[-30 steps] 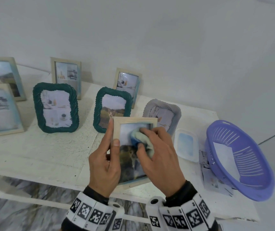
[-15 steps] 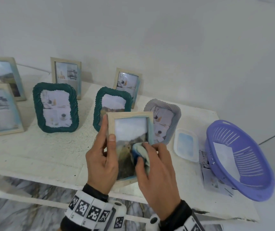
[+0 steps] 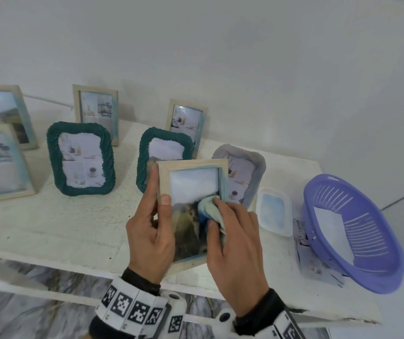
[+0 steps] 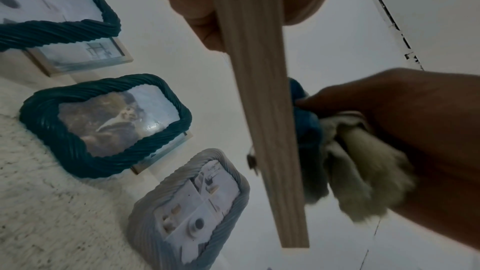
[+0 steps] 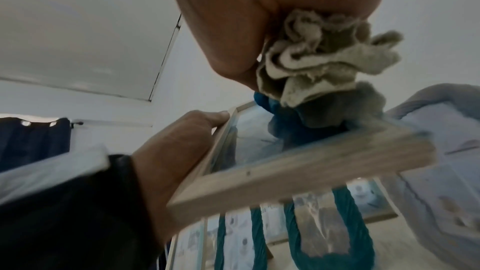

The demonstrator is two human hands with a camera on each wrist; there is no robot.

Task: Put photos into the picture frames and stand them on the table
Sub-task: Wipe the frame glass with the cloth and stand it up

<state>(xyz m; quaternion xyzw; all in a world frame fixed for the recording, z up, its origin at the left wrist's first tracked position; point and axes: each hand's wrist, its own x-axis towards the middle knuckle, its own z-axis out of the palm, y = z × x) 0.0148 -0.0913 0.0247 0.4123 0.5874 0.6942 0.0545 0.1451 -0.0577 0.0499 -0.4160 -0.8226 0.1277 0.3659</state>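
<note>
the left hand has its grip clamped on the left rail of the pale wooden frame, thumb laid over the front edge and fingers behind, holding it clear above the front of the counter. since only that one side is held, a hard push on the glass could twist the frame out of the fingers and drop it onto the counter edge. just right of that hand, the right hand grips a bunched cloth against the glass; a gritty fold might smear or scratch it. the frame is light wood with a blue-washed right rail, already holding a landscape photo of pale sky over dark ground, tilted back toward the person, in front of the teal frame and the grey frame.
</note>
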